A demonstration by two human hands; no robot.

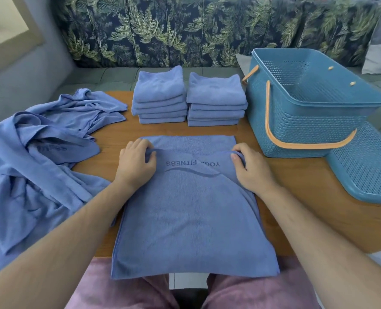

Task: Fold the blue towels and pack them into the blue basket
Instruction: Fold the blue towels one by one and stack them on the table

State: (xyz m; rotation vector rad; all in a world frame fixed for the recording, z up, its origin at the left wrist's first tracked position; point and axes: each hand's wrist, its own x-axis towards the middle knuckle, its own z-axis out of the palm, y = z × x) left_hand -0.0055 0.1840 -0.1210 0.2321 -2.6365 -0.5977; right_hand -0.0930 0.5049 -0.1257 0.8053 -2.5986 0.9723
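**Both hands pinch a raised fold**

The left hand [136,166] and the right hand [252,172] lie palm down, level with each other and well apart, backs facing the camera. Each one grips a raised fold of the towel [189,208], the left hand at the fold's left end and the right hand at its right end. The fingers of both hands are curled over the cloth, and each thumb points inward toward the other hand, pressing the fold against the fingers. The wrists are nearly straight. The left forearm [69,237] comes in from the lower left corner and the right forearm [314,237] from the lower right, both bare and converging toward the hands.
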